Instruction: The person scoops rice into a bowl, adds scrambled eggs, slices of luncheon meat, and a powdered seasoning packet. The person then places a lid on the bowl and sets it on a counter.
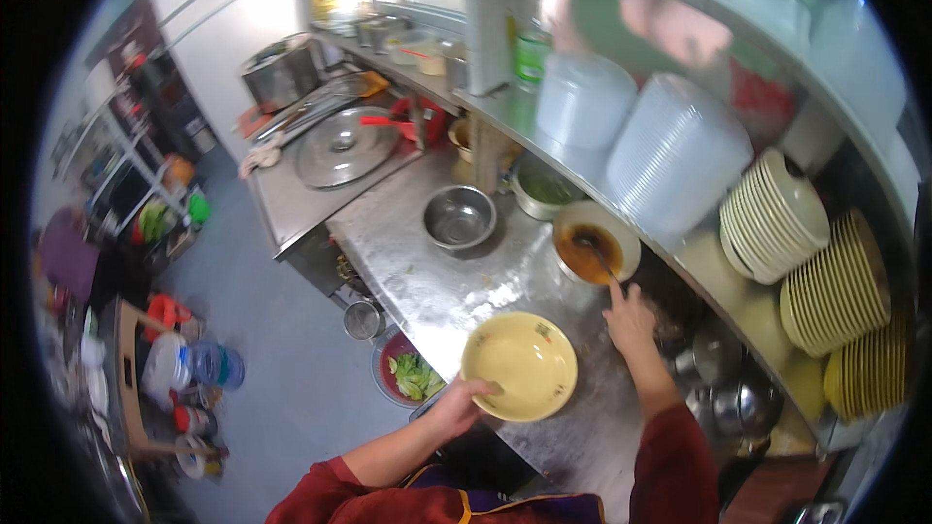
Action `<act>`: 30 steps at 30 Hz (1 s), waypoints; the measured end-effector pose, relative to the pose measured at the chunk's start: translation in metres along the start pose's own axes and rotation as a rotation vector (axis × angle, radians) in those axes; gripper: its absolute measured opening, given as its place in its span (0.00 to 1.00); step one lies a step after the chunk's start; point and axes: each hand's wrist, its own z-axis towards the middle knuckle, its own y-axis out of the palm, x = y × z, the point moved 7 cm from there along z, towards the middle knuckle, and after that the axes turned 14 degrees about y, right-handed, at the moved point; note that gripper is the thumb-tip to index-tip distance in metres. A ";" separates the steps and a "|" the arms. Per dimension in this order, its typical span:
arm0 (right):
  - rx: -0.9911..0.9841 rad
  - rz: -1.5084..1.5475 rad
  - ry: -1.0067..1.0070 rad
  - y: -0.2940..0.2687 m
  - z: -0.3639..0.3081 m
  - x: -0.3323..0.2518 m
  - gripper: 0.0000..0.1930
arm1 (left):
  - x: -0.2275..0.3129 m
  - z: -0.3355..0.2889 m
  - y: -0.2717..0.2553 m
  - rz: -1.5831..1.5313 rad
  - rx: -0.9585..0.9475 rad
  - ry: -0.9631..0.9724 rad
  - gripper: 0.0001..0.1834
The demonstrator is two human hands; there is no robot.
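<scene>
My left hand [458,409] grips the near left rim of a yellow bowl [524,364], its thumb over the inside. A few small dark marks show on the bowl's inner wall, and it holds no food. My right hand [631,318] is closed on the handle of a spoon [610,270]. The spoon's head dips into reddish-brown liquid in a cream-coloured bowl [628,245], so its exact shape is hidden. Behind that bowl stands a pot with dark green contents [546,186]. An empty steel bowl [459,218] sits farther left on the steel counter [388,223].
Above the counter's right side, a shelf [694,257] carries stacked clear plastic containers [680,155] and cream bowls [777,218]. Metal pots [743,408] crowd beneath it. A large glass lid [347,147] lies at the back left. Leafy greens [413,376] fill a basin below the counter's left edge.
</scene>
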 end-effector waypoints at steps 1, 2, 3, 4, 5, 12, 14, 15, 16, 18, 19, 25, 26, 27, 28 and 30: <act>0.005 -0.064 0.018 0.015 0.009 -0.002 0.37 | 0.005 0.004 -0.006 -0.005 -0.052 0.035 0.27; 0.049 -0.064 0.015 0.023 0.015 -0.003 0.33 | 0.007 0.008 -0.017 0.005 -0.041 0.008 0.28; 0.123 -0.022 -0.027 0.024 0.011 -0.004 0.29 | 0.010 0.013 -0.025 0.013 -0.052 -0.002 0.29; 0.175 -0.015 -0.005 0.023 0.006 -0.001 0.27 | 0.011 0.014 -0.028 0.031 -0.085 0.004 0.30; 0.211 0.018 0.013 0.018 -0.005 0.004 0.27 | 0.016 0.017 -0.027 0.022 -0.143 0.048 0.31; 0.182 0.005 0.500 -0.065 -0.122 0.143 0.26 | -0.018 0.020 0.004 0.099 -0.294 -0.073 0.34; 0.125 -0.111 0.579 -0.076 -0.140 0.188 0.24 | -0.040 0.016 0.022 0.101 -0.316 -0.157 0.35; 0.122 -0.139 0.577 -0.078 -0.146 0.206 0.23 | -0.050 0.014 0.034 0.074 -0.359 -0.175 0.36; 0.111 -0.174 0.588 -0.078 -0.149 0.222 0.22 | -0.063 0.015 0.045 0.098 -0.346 -0.200 0.35; 0.049 -0.190 0.623 -0.062 -0.145 0.245 0.20 | -0.084 0.014 0.072 0.138 -0.372 -0.161 0.34; 0.037 -0.197 0.628 -0.056 -0.144 0.252 0.18 | -0.094 0.012 0.086 0.150 -0.377 -0.141 0.34; -0.137 0.291 0.575 -0.029 -0.130 0.275 0.17 | -0.141 0.008 0.152 0.211 -0.405 -0.184 0.36; -0.240 0.476 0.628 -0.026 -0.133 0.284 0.18 | -0.147 0.009 0.161 0.188 -0.405 -0.185 0.35; -0.336 0.704 0.680 -0.024 -0.136 0.291 0.18 | -0.152 0.008 0.166 0.164 -0.407 -0.186 0.34; -0.488 0.927 0.769 -0.019 -0.141 0.296 0.19 | -0.156 0.008 0.175 0.150 -0.447 -0.164 0.35; -0.585 1.181 0.851 -0.019 -0.151 0.305 0.20 | -0.163 0.008 0.182 0.148 -0.458 -0.152 0.34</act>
